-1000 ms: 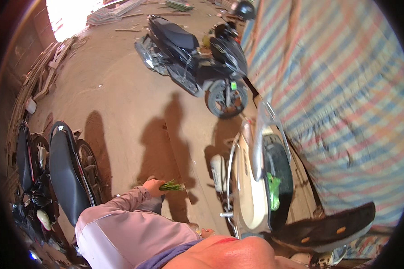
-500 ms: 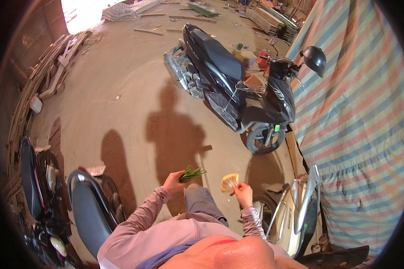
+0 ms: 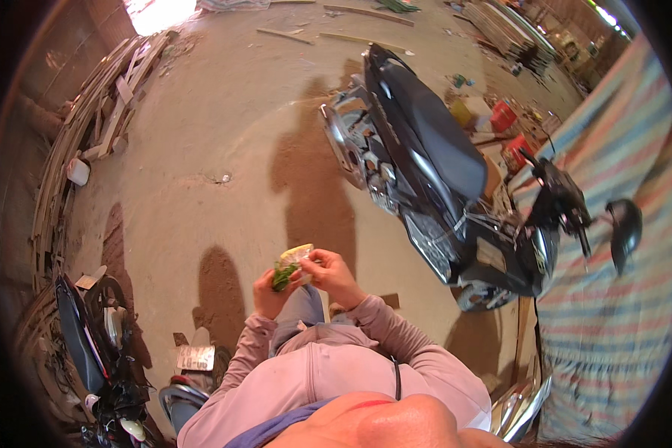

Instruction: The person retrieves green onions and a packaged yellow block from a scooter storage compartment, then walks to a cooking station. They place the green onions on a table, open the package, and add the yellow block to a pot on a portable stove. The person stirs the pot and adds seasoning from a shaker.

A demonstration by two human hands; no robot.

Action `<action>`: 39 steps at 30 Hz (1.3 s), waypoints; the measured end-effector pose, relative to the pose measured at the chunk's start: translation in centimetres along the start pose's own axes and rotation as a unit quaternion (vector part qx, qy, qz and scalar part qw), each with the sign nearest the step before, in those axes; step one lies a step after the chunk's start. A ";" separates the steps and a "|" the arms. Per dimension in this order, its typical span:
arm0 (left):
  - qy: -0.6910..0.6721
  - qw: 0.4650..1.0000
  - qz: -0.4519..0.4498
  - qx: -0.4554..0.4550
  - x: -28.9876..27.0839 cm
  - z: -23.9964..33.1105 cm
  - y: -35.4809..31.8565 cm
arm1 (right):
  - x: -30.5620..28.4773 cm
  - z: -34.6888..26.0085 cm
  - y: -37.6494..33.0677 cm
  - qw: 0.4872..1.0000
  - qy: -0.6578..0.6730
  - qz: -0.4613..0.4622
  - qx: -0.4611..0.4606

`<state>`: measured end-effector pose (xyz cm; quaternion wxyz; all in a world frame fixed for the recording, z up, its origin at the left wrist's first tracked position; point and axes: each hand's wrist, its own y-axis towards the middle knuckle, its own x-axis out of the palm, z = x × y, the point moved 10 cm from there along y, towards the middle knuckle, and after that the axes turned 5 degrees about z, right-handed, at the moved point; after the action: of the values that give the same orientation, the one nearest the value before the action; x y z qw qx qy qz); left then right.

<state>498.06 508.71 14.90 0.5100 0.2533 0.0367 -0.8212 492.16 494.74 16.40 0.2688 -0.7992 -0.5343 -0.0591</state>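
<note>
The leafy bunch is deep green; the piece beside it is yellow and whitish. The jacket is plain dusty pink, the collar violet-blue, the trousers grey. To the right, the scooter and helmet are black, the sheet striped blue, salmon and cream. At far right, a container is red; at left, a jug is white. The ground is sandy brown.

The right hand, earlier well apart from the green stalk bundle, is now just beside it, and so is the yellow-edged clear plastic packet.
</note>
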 end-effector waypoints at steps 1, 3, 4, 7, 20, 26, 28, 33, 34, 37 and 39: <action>-0.022 0.999 0.028 -0.019 -0.7 -1.4 2.9 | 1.7 -1.2 3.2 0.999 -0.005 -0.026 0.018; -0.047 0.993 0.080 -0.068 -3.4 -3.7 8.0 | 4.7 -2.5 9.3 0.996 0.012 -0.073 0.051; -0.051 0.989 0.105 -0.089 -3.7 -5.5 10.3 | 6.0 -3.4 12.4 0.994 0.030 -0.091 0.060; 0.032 0.984 0.162 -0.073 -5.6 -8.5 18.7 | 9.4 -6.1 21.2 0.987 0.078 -0.118 0.075; -0.106 0.993 -0.050 -0.031 2.8 -15.1 69.1 | 4.4 -28.5 59.4 0.993 0.108 0.037 -0.033; -0.247 0.949 -0.185 -0.071 14.4 -16.0 90.5 | -4.8 -38.6 78.8 0.982 0.121 0.056 -0.133; -0.155 0.968 -0.198 -0.023 15.6 -15.2 96.8 | -7.4 -41.4 85.4 0.971 0.132 0.073 -0.188; -0.136 0.945 -0.276 -0.114 22.1 -13.1 111.3 | -14.7 -49.2 95.3 0.956 0.005 0.207 -0.208; -0.123 0.945 -0.288 -0.088 24.4 -12.2 114.3 | -16.4 -50.5 97.4 0.951 0.033 0.210 -0.224; -0.103 0.944 -0.313 -0.026 31.4 -10.8 124.0 | -23.1 -56.8 103.3 0.920 0.004 0.259 -0.294; -0.149 0.935 -0.320 -0.016 36.7 -10.0 130.0 | -27.9 -62.1 106.1 0.868 -0.079 0.334 -0.359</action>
<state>600.29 419.79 15.30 0.2239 0.0941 0.0526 -0.9686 586.36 411.01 19.58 -0.0757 -0.9732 -0.1974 -0.0901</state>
